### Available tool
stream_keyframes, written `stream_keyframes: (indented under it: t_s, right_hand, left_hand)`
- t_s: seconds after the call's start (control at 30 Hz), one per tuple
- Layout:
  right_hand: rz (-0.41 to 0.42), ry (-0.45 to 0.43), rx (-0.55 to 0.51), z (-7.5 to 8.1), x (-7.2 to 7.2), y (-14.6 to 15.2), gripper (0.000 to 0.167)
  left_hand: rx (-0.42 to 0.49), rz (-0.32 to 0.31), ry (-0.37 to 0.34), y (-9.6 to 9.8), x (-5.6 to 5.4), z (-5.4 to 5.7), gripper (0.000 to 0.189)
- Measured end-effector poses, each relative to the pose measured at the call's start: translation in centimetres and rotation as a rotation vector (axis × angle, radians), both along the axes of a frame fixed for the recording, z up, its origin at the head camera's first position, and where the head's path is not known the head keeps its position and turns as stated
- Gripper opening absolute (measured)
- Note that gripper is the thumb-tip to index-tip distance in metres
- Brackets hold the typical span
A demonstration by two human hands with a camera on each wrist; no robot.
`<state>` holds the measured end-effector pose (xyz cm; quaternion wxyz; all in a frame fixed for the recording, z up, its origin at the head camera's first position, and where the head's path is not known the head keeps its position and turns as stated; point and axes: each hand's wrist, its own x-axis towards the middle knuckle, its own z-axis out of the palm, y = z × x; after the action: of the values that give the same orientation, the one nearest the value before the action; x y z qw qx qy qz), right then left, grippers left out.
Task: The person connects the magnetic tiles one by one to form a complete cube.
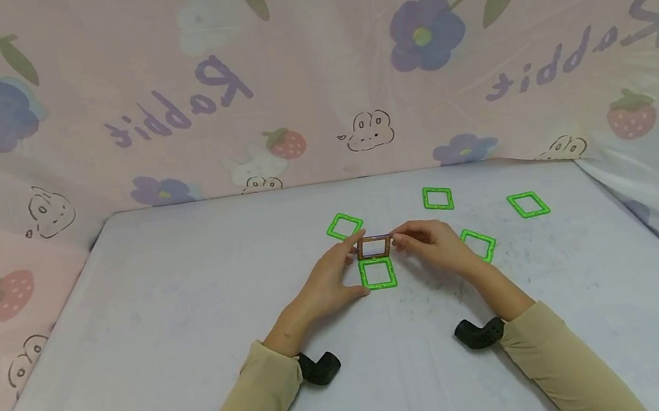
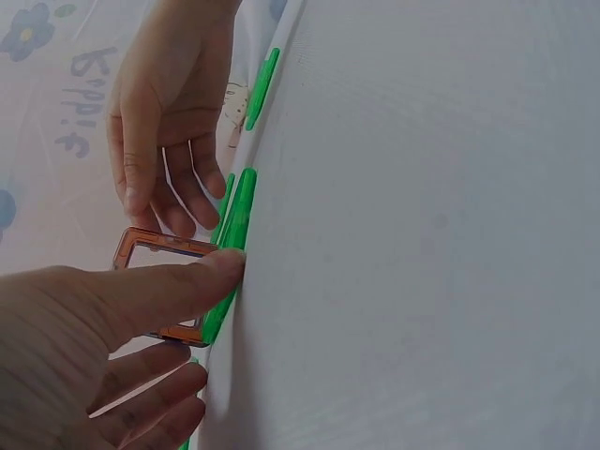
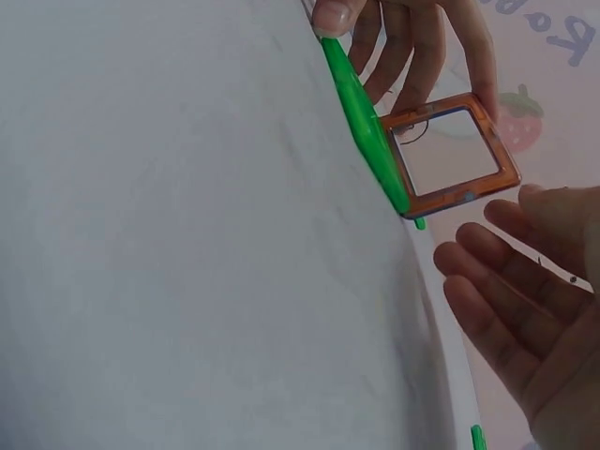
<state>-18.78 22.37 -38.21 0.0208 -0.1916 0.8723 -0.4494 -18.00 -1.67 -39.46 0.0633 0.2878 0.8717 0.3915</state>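
An orange-brown square magnetic tile frame [image 1: 375, 255] stands upright along the far edge of a green square tile frame [image 1: 380, 286] that lies flat. My left hand [image 1: 331, 277] is spread along their left side. Its thumb touches the green tile's near corner, and its index finger reaches the upper part of the upright tile, seen in the right wrist view. To the right, my right hand [image 1: 433, 245] holds nothing. Its loosely bent fingers [image 3: 502, 305] hang near the upright tile's outer corner, with a small gap in the right wrist view.
Loose green square frames lie about: one [image 1: 334, 234] behind my left hand, one [image 1: 439, 209] farther back, one [image 1: 528, 194] at the right, one [image 1: 489, 253] beside my right wrist. A patterned cloth [image 1: 297, 81] hangs behind the white table [image 1: 188, 292].
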Motion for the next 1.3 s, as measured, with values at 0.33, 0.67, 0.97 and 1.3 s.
stream_keyframes:
  t_s: [0.33,0.67,0.97,1.3]
  right_hand:
    - [-0.081,0.042,0.085,-0.9,0.0,2.0,0.027]
    - [-0.125,0.057,0.099,-0.9,0.7,4.2,0.029]
    - [-0.186,0.037,0.127,-1.2,1.4,5.9,0.039]
    - [-0.206,0.020,0.142,-1.1,2.1,7.0,0.042]
  left_hand:
    - [-0.007,0.006,0.007,0.0,0.1,0.0,0.094]
    - [-0.022,0.006,0.012,0.0,-0.1,-0.2,0.094]
    - [-0.025,0.001,0.019,-0.1,0.0,-0.2,0.095]
    - [-0.034,0.001,0.002,0.0,-0.2,-0.4,0.094]
